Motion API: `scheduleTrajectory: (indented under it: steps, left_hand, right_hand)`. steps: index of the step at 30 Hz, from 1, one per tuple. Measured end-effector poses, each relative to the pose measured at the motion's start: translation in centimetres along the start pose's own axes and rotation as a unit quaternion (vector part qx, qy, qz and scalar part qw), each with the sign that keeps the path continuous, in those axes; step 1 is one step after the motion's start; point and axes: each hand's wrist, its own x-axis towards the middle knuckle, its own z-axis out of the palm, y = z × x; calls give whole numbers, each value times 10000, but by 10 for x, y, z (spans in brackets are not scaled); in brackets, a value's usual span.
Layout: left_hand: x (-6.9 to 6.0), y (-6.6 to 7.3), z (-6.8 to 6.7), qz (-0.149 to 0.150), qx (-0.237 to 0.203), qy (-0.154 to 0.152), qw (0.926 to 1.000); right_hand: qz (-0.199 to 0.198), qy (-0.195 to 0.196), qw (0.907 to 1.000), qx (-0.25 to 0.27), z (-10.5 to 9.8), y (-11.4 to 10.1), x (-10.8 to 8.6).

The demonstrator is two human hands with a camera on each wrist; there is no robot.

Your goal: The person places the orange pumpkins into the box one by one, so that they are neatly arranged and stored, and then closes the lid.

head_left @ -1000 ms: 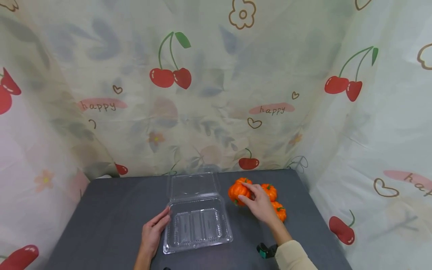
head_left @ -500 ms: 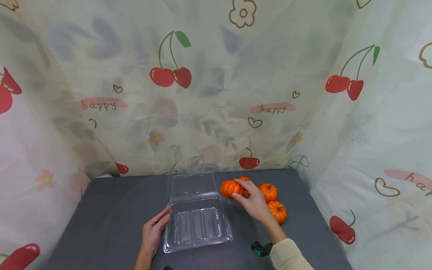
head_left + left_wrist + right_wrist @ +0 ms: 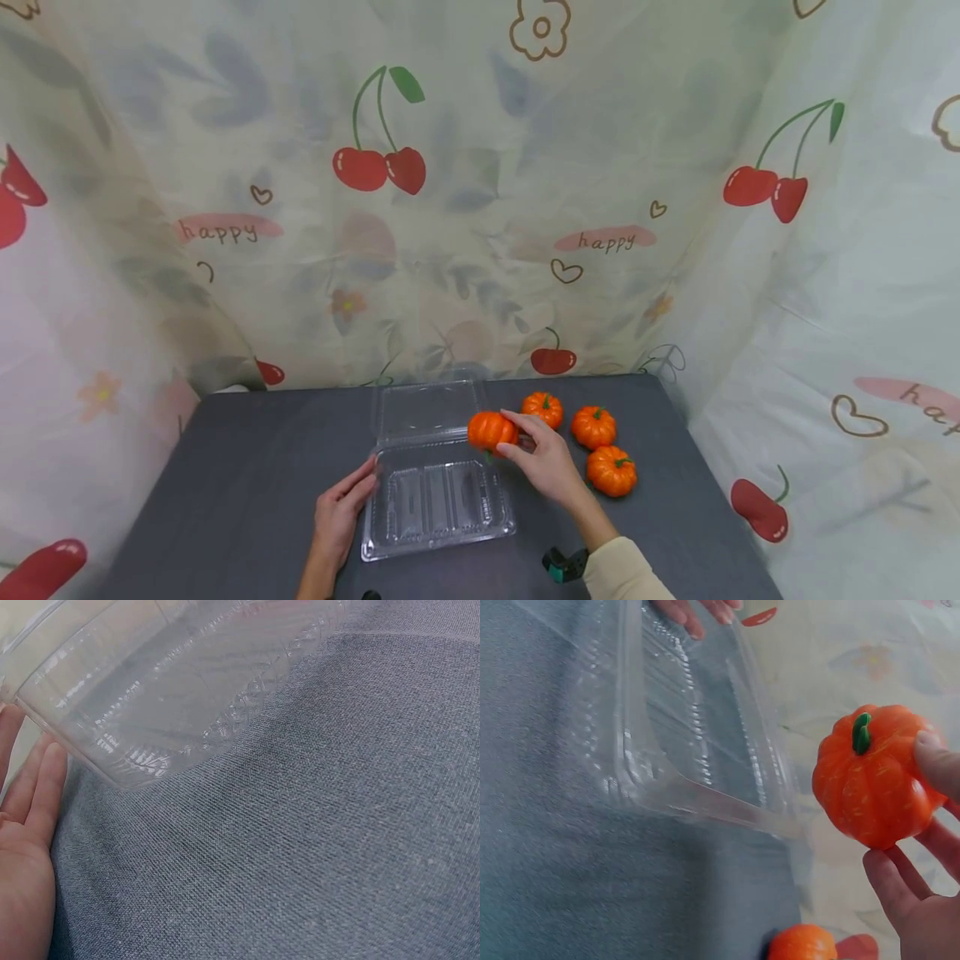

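Observation:
An orange pumpkin (image 3: 491, 432) is held between the thumb and fingers of the right hand (image 3: 551, 468), above the right back edge of a clear plastic container (image 3: 504, 527). The right wrist view shows that pumpkin (image 3: 870, 784) tilted, its green stem toward the camera, with the right hand (image 3: 934, 919) around one side. The container's lid (image 3: 427, 412) lies back, unfolded. At the container's left edge, the left hand (image 3: 339, 517) touches the rim; the left wrist view has its extended fingers (image 3: 49, 784) against the clear wall (image 3: 112, 757).
Three more orange pumpkins (image 3: 542, 408) (image 3: 593, 427) (image 3: 611, 471) stand on the dark grey table (image 3: 255, 483), right of the container. Behind and beside the table hang patterned curtains (image 3: 465, 208). A black and teal device (image 3: 564, 565) is at the right wrist.
The right hand has moved left with the pumpkin, from in front of the back pumpkin to the container's back right edge. The left hand and the container have stayed nearly still.

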Motion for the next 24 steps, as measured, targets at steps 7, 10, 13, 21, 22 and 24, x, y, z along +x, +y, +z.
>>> scheduleTrajectory:
  steps: [7, 10, 13, 21, 22, 24]
  left_hand:
    - [-1, 1, 0, 8, -12, -4, 10000]
    - [-1, 0, 0, 39, -22, 12, 10000]
    - [-1, 0, 0, 80, -63, 19, 9999]
    - [-1, 0, 0, 26, -65, -25, 10000]
    - [-1, 0, 0, 19, -67, -27, 10000]
    - [-1, 1, 0, -8, -76, -35, 10000]
  right_hand:
    - [-118, -144, 9998, 46, 12, 2, -4]
    - [-182, -247, 9995, 29, 15, 4, -5]
    - [-204, -334, 9992, 77, 18, 8, -7]
    - [-248, -406, 9987, -201, 24, 16, -7]
    - [-246, -426, 9985, -259, 25, 17, -7]
    - [-219, -473, 9980, -358, 26, 19, -8]
